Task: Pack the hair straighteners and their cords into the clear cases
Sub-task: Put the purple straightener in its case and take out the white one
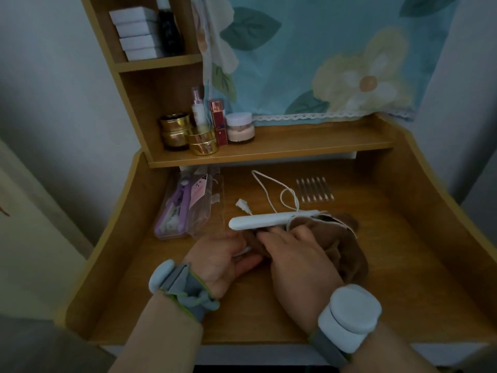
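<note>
**White straightener lay across a brown cloth at mid-desk, both hands beside it**

At nine o'clock on the wooden desk (269, 313) lay a clear case (185, 211), holding a purple hair straightener (176, 208) and a pink card; its transparent lid stood open toward three o'clock. Above it, at eleven o'clock, a shelf (295, 149) carried gold jars (174, 130), a pump bottle, a red box and a white-lidded jar (239, 127).

Toward six o'clock the left hand (223, 262) rested on the desk, palm turned inward, fingers curled around something white at the edge of the cloth; what it was could not be told. Just beside it the right hand (298, 254) lay with fingers extended flat, pressing on a brown cloth (347, 254). Both wrists wore grey straps with pale round devices.

At the centre the white hair straightener (271, 220) lay lengthwise across the far edge of the cloth, tip pointing to nine o'clock, touching the right fingertips. Its white cord (271, 188) looped away toward twelve o'clock, and its plug (242, 205) rested on the desk just beyond the straightener's tip.

At one o'clock a row of cotton swabs (314, 189) lay in a clear packet, well apart from the hands. Behind everything hung a floral curtain (336, 55).
</note>
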{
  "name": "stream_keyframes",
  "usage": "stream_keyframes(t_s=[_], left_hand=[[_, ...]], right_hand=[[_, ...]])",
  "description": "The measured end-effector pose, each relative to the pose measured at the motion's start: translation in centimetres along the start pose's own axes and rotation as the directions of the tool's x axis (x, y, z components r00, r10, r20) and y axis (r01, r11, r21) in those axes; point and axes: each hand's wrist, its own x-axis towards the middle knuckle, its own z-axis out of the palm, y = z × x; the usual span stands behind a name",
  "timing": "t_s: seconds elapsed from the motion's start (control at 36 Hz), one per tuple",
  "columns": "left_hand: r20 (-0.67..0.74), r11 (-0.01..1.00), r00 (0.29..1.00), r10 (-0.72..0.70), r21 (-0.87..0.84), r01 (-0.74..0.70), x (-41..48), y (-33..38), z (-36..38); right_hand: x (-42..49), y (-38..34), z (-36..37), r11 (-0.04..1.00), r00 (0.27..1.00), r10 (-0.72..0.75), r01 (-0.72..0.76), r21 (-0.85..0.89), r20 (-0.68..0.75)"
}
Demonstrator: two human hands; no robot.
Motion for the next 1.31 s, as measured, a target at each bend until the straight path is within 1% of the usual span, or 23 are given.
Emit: stream_keyframes(t_s=[0.06, 0.14, 0.19, 0.25, 0.31, 0.33, 0.39, 0.47, 0.56, 0.61, 0.67, 0.72, 0.75, 0.81, 0.89, 0.94, 1.0, 1.06, 1.11, 1.17, 1.22, 1.25, 1.31], left_hand=[[0.108, 0.996, 0.994, -0.031, -0.076, 0.039, 0.0, -0.1, -0.2], [0.246, 0.978, 0.966, -0.079, -0.170, 0.124, 0.1, 0.2, -0.8], [0.273, 0.957, 0.955, -0.119, -0.225, 0.184, 0.4, 0.5, -1.0], [0.252, 0.926, 0.956, -0.149, -0.304, 0.225, 0.5, 0.8, -1.2], [0.269, 0.928, 0.950, -0.159, -0.288, 0.236, 0.6, 0.8, -1.3], [0.282, 0.944, 0.947, -0.155, -0.241, 0.227, 0.5, 0.8, -1.2], [0.291, 0.963, 0.943, -0.158, -0.166, 0.212, 0.6, 0.5, -1.3], [0.290, 0.967, 0.944, -0.158, -0.150, 0.208, 0.8, 0.4, -1.4], [0.295, 0.971, 0.948, -0.123, -0.162, 0.176, 0.4, 0.6, -1.1], [0.277, 0.964, 0.952, -0.130, -0.189, 0.187, 0.4, 0.8, -1.1], [0.258, 0.950, 0.954, -0.154, -0.225, 0.215, 0.3, 0.9, -1.1], [0.218, 0.948, 0.960, -0.174, -0.227, 0.223, 0.3, 0.8, -1.0], [0.193, 0.955, 0.966, -0.175, -0.207, 0.214, 0.4, 0.7, -1.1], [0.148, 0.975, 0.975, -0.167, -0.122, 0.185, 0.5, 0.4, -0.9], [0.067, 0.994, 0.992, -0.106, 0.006, 0.106, 0.5, 0.1, -0.2], [-0.005, 0.995, 0.997, -0.072, 0.067, 0.072, 0.6, 0.2, 0.1], [-0.026, 0.993, 0.996, -0.080, 0.081, 0.082, 0.7, 0.4, 0.1], [-0.040, 0.987, 0.994, -0.105, 0.116, 0.109, 0.8, 0.6, -0.2], [-0.045, 0.983, 0.992, -0.116, 0.140, 0.121, 0.8, 0.8, -0.3], [-0.050, 0.981, 0.992, -0.114, 0.153, 0.120, 0.7, 0.9, -0.3], [-0.058, 0.971, 0.994, -0.097, 0.214, 0.107, 0.7, 0.9, -0.3], [-0.057, 0.963, 0.995, -0.084, 0.253, 0.096, 0.7, 0.9, -0.2], [-0.056, 0.950, 0.997, -0.061, 0.304, 0.076, 0.6, 0.8, 0.0]], right_hand=[[-0.2, -0.1, 0.2, 1.000, 1.000, -0.028, 0.028, -0.014, -0.008], [-0.4, -0.4, -0.2, 0.995, 0.996, -0.090, 0.090, 0.029, -0.018], [-0.7, -0.4, 0.0, 0.988, 0.990, -0.142, 0.142, 0.057, 0.010], [-0.8, -0.3, 0.4, 0.990, 0.987, -0.141, 0.138, 0.034, 0.083], [-0.9, -0.1, 0.4, 0.993, 0.990, -0.113, 0.115, -0.012, 0.081], [-0.9, 0.1, 0.1, 0.993, 0.994, -0.096, 0.099, -0.060, 0.051], [-0.9, 0.5, -1.0, 0.997, 0.996, -0.022, 0.028, -0.066, 0.083], [-0.8, 0.3, -1.2, 0.995, 0.999, -0.014, 0.017, -0.097, 0.033], [-0.7, -0.6, -0.4, 0.998, 0.998, -0.008, 0.012, -0.064, 0.056], [-0.9, -0.4, -0.3, 0.999, 0.993, -0.048, 0.046, 0.013, 0.104], [-0.8, 0.2, -0.1, 0.995, 0.980, -0.102, 0.104, -0.001, 0.173], [-1.0, 1.1, -0.3, 0.991, 0.975, -0.126, 0.133, -0.025, 0.185], [-1.1, 1.6, -0.2, 0.989, 0.978, -0.137, 0.143, -0.028, 0.158], [-1.2, 1.7, -0.7, 0.993, 0.986, -0.106, 0.111, -0.034, 0.132], [-1.3, 2.0, -1.3, 0.982, 0.989, -0.103, 0.118, -0.148, 0.109], [-1.3, 2.7, -1.9, 0.995, 0.992, 0.014, -0.001, -0.104, 0.127], [-1.5, 3.4, -2.8, 0.991, 0.987, 0.120, -0.113, -0.070, 0.103], [-1.7, 3.7, -3.4, 0.970, 0.969, 0.242, -0.241, -0.019, 0.042], [-1.7, 4.4, -3.8, 0.940, 0.938, 0.339, -0.334, 0.069, -0.073], [-1.4, 5.1, -3.9, 0.906, 0.896, 0.411, -0.381, 0.184, -0.169], [-1.0, 5.6, -3.8, 0.878, 0.851, 0.459, -0.391, 0.276, -0.254], [-0.9, 5.7, -3.8, 0.874, 0.841, 0.467, -0.391, 0.289, -0.274], [-0.9, 5.4, -3.5, 0.902, 0.866, 0.420, -0.366, 0.229, -0.272]])
